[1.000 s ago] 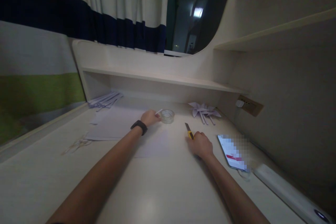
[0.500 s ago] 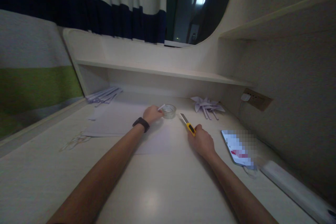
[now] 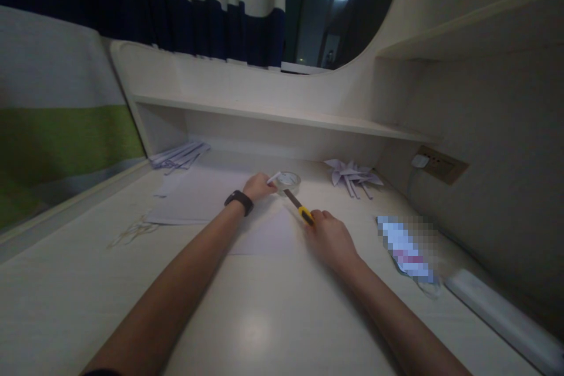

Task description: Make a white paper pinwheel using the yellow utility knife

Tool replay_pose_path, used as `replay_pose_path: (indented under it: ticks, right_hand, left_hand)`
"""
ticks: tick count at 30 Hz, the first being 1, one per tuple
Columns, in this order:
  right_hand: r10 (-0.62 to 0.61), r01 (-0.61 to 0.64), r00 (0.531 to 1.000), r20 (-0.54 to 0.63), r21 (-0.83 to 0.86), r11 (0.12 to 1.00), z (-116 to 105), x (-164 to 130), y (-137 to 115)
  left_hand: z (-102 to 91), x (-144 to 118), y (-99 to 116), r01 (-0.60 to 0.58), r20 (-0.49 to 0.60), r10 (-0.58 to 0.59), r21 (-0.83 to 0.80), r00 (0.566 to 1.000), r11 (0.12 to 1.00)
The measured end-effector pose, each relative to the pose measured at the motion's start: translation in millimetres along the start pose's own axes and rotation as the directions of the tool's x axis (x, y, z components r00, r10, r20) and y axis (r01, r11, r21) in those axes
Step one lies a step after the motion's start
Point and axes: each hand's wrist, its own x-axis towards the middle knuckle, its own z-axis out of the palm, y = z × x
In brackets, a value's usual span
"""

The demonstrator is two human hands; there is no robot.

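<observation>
My left hand (image 3: 259,187), with a dark band on its wrist, is closed at the left rim of a roll of clear tape (image 3: 291,183) lying on the desk. A short white strip (image 3: 274,177) sticks up from its fingertips; whether it is paper or a tape end I cannot tell. My right hand (image 3: 329,238) is wrapped round a yellow utility knife (image 3: 305,214). The knife's blade is out, and its tip points up and left, close to the front of the roll. White paper (image 3: 264,235) lies flat on the desk below the left hand.
Paper pinwheels (image 3: 350,175) lie at the back right, and rolled paper sticks (image 3: 180,155) at the back left. Large white sheets (image 3: 189,202) and loose strings (image 3: 134,229) are on the left. A phone (image 3: 403,247) and a long white object (image 3: 497,311) lie right. A shelf (image 3: 273,114) crosses behind.
My right hand has moved the knife left, bringing the blade tip close to the tape roll. The left hand stays at the roll. The whole view has shifted slightly.
</observation>
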Motion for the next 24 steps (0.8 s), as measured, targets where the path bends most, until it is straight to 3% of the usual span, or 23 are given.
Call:
replay_pose_path:
  ticks: [10, 24]
  right_hand:
    - [-0.065, 0.066, 0.997, 0.033, -0.019, 0.998, 3.9, 13.5, -15.7]
    - [-0.013, 0.015, 0.997, 0.07, -0.027, 1.0, 4.2, 13.4, -22.4]
  left_hand:
    - [-5.1, -4.8, -0.2, -0.014, 0.031, 0.016, -0.064, 0.999, 0.998]
    - [-0.3, 1.9, -3.1, -0.053, 0.002, 0.053, 0.012, 0.999, 0.999]
